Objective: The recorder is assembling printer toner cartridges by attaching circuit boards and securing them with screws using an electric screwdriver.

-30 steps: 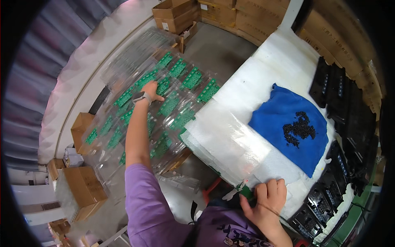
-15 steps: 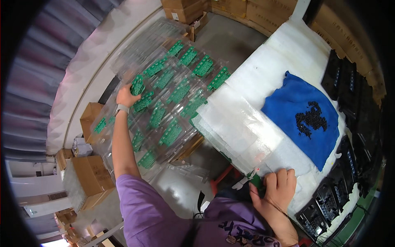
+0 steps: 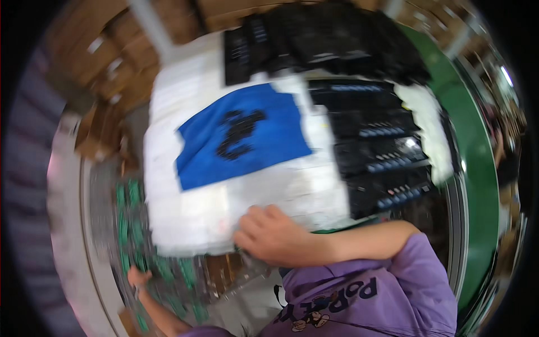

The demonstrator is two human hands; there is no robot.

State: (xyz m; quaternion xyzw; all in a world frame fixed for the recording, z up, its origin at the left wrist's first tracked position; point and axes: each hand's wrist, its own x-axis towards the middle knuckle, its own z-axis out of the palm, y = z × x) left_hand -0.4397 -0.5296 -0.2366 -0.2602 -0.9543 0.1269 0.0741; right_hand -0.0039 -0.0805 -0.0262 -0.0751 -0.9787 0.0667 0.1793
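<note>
My left hand (image 3: 138, 276) is stretched out at the lower left, blurred, with its fingers closed at a green circuit board (image 3: 138, 262). Around it, more green boards (image 3: 123, 227) sit in clear plastic trays (image 3: 109, 241). My right hand (image 3: 275, 237) rests at the near edge of the white-covered table (image 3: 185, 224), its fingers curled in. Anything inside those fingers is hidden. Beyond that hand, a blue cloth (image 3: 264, 149) lies on the table with a heap of small black parts (image 3: 238, 133) on it.
Black panels (image 3: 382, 140) with rows of small bluish parts lie along the table's right side. More dark pieces (image 3: 320, 39) are piled at the far side. Cardboard boxes (image 3: 98, 132) stand at the back left. A green surface (image 3: 477, 185) runs along the right.
The view has swung to the right, so the table now fills the middle and the trays sit at the lower left. My left hand stays among the boards; my right hand stays by the table edge.
</note>
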